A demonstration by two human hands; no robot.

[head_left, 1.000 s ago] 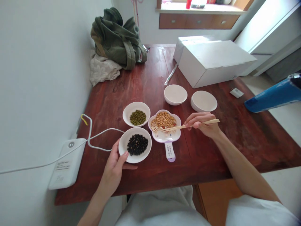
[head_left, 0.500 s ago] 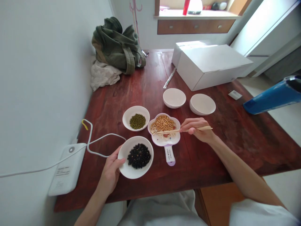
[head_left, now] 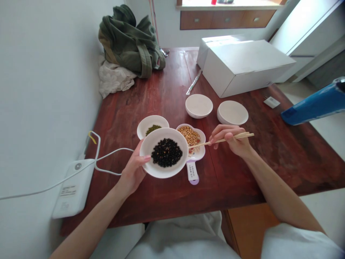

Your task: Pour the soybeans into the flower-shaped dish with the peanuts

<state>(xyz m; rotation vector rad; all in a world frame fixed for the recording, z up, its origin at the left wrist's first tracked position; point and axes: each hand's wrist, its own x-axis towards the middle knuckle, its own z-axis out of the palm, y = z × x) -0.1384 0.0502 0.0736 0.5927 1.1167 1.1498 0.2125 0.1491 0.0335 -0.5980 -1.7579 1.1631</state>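
My left hand (head_left: 136,167) grips the left rim of a white bowl (head_left: 147,169), thumb inside, holding it up with black beans (head_left: 167,153) in it. Chopsticks (head_left: 229,139) are in my right hand (head_left: 229,139), their tips pointing left, close to the raised bowl's right rim. Behind that bowl, a flower-shaped dish (head_left: 200,154) with a purple-edged handle holds yellow beans (head_left: 189,134) and some paler bits; its left part is hidden. A second white bowl (head_left: 142,126) with green beans (head_left: 152,129) is partly covered by the held one.
Two white bowls (head_left: 199,106) (head_left: 233,112) stand farther back, before a large white box (head_left: 250,68). At the left lie a white power bank-like device (head_left: 71,190) with cables and a green bag (head_left: 132,46). A blue cylinder (head_left: 314,104) is at the right.
My left hand has lifted the bowl of black beans up and to the right, over part of the dish and the green-bean bowl. My right hand has drawn the chopsticks right, off the yellow beans.
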